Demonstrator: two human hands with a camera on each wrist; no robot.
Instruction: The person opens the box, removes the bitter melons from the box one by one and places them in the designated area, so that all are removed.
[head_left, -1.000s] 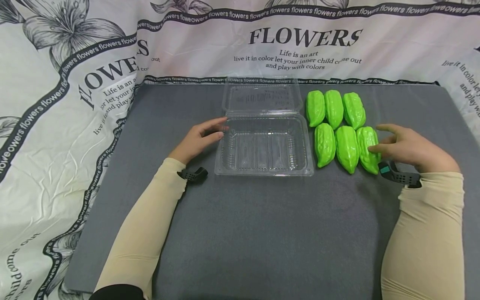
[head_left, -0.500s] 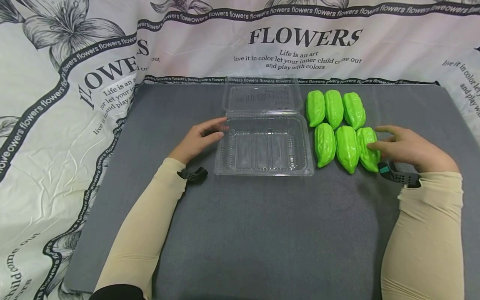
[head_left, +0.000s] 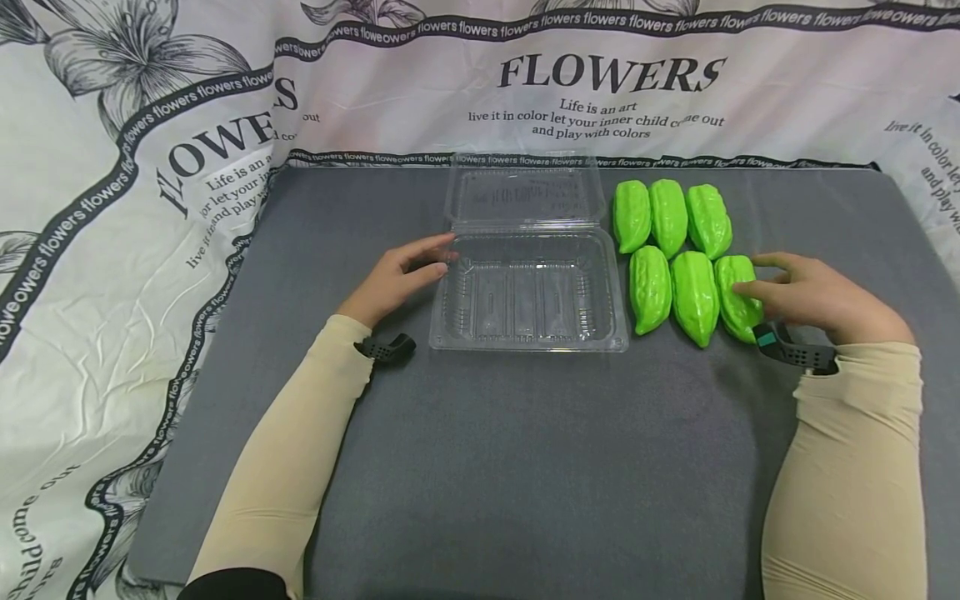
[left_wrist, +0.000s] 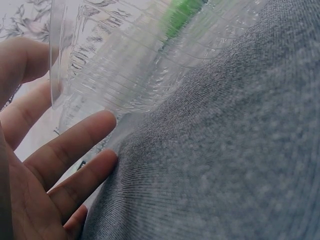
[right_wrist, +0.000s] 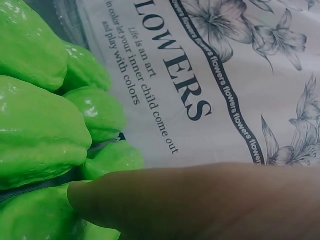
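Note:
In the head view, a clear plastic clamshell box (head_left: 525, 292) lies with its lid (head_left: 525, 196) folded back. My left hand (head_left: 397, 279) is at the box's left side, fingers extended; in the left wrist view its fingertips (left_wrist: 102, 122) lie against or very near the box wall. Several glossy green ridged fruits stand in two rows right of the box. My right hand (head_left: 817, 296) holds the rightmost front green ridged fruit (head_left: 737, 292), thumb on top. In the right wrist view the thumb (right_wrist: 125, 195) rests against that fruit (right_wrist: 40, 215); the other fingers are largely hidden.
The back row of green fruits (head_left: 669, 217) lies just behind the front row (head_left: 693, 296). A grey cloth (head_left: 525, 467) covers the table. White flower-printed fabric (head_left: 375, 100) rises along the back and left side.
My right hand has shifted slightly left, and the fruit under its thumb has tilted and moved a little. My left hand and the box have not visibly moved.

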